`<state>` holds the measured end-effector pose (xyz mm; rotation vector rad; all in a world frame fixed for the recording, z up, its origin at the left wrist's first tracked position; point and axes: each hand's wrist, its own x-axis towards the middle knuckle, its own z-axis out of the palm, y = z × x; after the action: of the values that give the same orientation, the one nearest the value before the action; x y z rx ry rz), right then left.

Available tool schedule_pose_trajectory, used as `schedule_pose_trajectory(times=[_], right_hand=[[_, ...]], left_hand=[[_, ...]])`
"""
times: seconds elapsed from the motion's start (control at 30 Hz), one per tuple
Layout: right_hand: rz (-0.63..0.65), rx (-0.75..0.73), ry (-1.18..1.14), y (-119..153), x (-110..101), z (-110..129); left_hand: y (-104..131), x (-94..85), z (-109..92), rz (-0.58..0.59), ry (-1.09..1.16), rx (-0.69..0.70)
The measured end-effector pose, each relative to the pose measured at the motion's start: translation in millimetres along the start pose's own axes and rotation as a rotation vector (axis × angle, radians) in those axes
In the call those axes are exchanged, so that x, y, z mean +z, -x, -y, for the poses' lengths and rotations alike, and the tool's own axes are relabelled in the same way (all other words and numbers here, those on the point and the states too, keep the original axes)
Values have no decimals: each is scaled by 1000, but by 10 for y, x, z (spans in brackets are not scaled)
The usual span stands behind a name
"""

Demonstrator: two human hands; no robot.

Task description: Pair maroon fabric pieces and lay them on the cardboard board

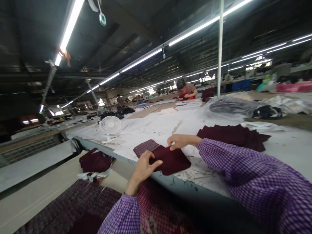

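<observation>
A dark maroon fabric piece [174,161] lies at the table's near edge, partly over a speckled maroon-grey fabric piece [145,147]. My left hand [144,166] rests at the left side of the maroon piece, thumb and fingers apart, fingertips touching it. At the far edge of the same piece, my right hand [179,141] pinches the cloth between thumb and fingers. A small white spot shows between those fingers; I cannot make out what it is. To the right, beyond my forearm, is a fanned stack of maroon fabric pieces [232,136].
A small white fan [110,125] stands left on the white-covered table [156,125]. Maroon cloth [96,161] and speckled fabric [70,203] lie lower left. Clear plastic sheeting [231,106] lies at right, near a metal pole [220,48]. Another person [187,90] bends over the far side.
</observation>
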<state>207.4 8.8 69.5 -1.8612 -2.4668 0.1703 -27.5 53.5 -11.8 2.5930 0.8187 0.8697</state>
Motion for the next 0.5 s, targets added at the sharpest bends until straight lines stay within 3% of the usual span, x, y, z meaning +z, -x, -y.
schedule_pose_trajectory(times=[0.07, 0.13, 0.23, 0.27, 0.37, 0.5], right_hand=[[-26, 26, -49, 157, -232, -247], [-49, 87, -90, 422, -450, -637], [-121, 442, -187, 894, -598, -1355], [-140, 558, -130, 1035, -584, -1579], [-150, 682, -29, 1316, -410, -2070], [-161, 668, 40, 1348, -183, -2306]], left_hand=[[11, -6, -12, 31, -51, 25], [22, -17, -55, 59, -111, 50], [16, -38, -163, 88, -196, 63], [9, -43, -202, 95, -224, 61], [-16, -38, -306, 109, -318, 68], [-25, 26, -367, 102, -411, 79]])
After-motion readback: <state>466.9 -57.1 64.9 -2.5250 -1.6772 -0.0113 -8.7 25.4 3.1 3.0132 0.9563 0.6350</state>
